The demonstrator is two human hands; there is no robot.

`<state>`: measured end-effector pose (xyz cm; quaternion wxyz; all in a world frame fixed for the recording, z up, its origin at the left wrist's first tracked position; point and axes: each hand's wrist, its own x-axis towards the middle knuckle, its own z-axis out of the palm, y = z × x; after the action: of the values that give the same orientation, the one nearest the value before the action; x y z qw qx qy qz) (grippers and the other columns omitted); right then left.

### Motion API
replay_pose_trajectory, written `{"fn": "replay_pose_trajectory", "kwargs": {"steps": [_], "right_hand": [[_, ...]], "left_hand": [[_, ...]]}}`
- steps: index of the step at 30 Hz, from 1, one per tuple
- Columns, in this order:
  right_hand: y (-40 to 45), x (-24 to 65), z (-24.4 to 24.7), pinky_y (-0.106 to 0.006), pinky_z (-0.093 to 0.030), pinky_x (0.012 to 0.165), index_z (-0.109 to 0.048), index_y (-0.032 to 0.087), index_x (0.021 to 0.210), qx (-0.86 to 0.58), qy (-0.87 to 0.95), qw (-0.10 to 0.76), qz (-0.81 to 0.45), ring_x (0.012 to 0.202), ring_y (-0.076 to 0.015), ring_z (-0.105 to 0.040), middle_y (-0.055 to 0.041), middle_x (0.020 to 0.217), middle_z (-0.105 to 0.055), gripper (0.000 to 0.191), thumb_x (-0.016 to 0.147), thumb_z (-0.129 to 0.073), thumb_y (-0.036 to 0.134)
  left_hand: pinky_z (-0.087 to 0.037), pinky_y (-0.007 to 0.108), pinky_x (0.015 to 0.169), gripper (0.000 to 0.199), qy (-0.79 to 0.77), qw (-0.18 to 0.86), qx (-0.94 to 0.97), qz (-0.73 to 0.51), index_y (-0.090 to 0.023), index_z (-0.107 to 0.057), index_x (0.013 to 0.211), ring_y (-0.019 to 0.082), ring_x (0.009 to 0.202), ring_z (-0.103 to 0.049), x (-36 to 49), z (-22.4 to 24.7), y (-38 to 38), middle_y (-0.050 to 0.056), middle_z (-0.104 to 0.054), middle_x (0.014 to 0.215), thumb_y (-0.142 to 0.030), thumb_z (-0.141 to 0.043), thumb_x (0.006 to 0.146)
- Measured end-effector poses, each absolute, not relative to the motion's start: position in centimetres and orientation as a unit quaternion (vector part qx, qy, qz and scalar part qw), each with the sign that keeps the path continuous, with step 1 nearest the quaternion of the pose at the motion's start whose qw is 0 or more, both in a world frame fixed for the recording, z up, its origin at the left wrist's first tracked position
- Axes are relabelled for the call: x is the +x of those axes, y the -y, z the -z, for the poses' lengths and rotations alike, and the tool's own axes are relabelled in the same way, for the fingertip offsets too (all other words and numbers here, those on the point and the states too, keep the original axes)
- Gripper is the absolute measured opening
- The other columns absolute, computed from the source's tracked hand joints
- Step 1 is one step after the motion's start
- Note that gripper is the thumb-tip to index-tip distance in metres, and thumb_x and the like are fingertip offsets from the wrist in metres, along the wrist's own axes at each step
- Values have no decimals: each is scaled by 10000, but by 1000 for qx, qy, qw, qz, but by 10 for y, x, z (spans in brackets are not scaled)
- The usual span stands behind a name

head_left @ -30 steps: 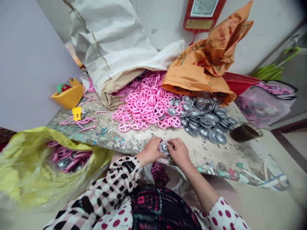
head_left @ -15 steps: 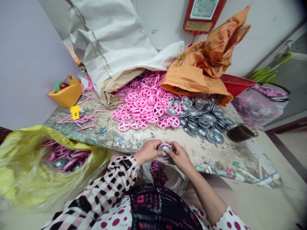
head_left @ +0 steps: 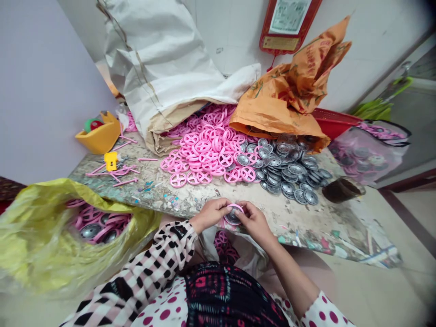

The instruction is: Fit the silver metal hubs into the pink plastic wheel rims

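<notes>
Between my two hands, at the table's front edge, is a small toy wheel: a pink ring with a silver-grey hubcap disc in it. My left hand grips its left side, thumb and fingers closed on the rim. From the other side my right hand holds it, the thumb lying on the grey disc. Behind my hands lies a heap of pink spoked wheels. Right of that heap, grey hubcap discs are piled, a few mixed with the pink ones.
A white sack and an orange sack spill onto the worn table. Left are pink rods and a yellow holder. A yellow bag of wheels sits lower left. A dark cup lies right.
The view has shifted slightly. Both hands stay on the wheel at the table edge, and the wheel is tilted a little differently.
</notes>
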<state>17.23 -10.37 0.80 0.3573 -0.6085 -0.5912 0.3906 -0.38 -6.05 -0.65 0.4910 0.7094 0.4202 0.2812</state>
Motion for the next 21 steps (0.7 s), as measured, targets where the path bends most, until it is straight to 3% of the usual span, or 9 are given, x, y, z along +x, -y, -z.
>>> {"fn": "replay_pose_trajectory", "kwargs": {"steps": [7,13,17,21], "right_hand": [[107,169,-7,-250,-389,599,-633,200,927,-618,601,347,-370,621,-143,-494,23,672,-566,259,783,-576,408],[115,196,-28,-300,-446,754,-660,224,1036,-563,669,231,-427,815,-186,-590,-25,900,-656,290,800,-573,368],[108,215,-38,-307,-440,749,-673,227,1077,-579,725,162,-336,802,-188,-577,-37,872,-611,333,798,-610,397],[68,223,-34,-331,-449,790,-643,177,1128,-629,728,198,-187,865,-213,-572,-86,977,-601,372,840,-528,383]], "left_hand": [[-415,228,680,191,-404,546,680,-276,-146,-652,863,130,727,-553,-3,6,59,2,-624,758,-300,-573,782],[-426,245,769,280,-338,557,697,-298,-144,-692,929,149,825,-568,-11,-1,61,48,-647,884,-352,-662,745],[-412,223,656,300,-374,559,664,-326,-126,-689,933,120,711,-531,-8,3,63,48,-635,841,-372,-648,765],[-404,216,646,253,-393,537,671,-328,-126,-697,886,114,691,-530,-4,6,64,42,-639,806,-339,-657,757]]}}
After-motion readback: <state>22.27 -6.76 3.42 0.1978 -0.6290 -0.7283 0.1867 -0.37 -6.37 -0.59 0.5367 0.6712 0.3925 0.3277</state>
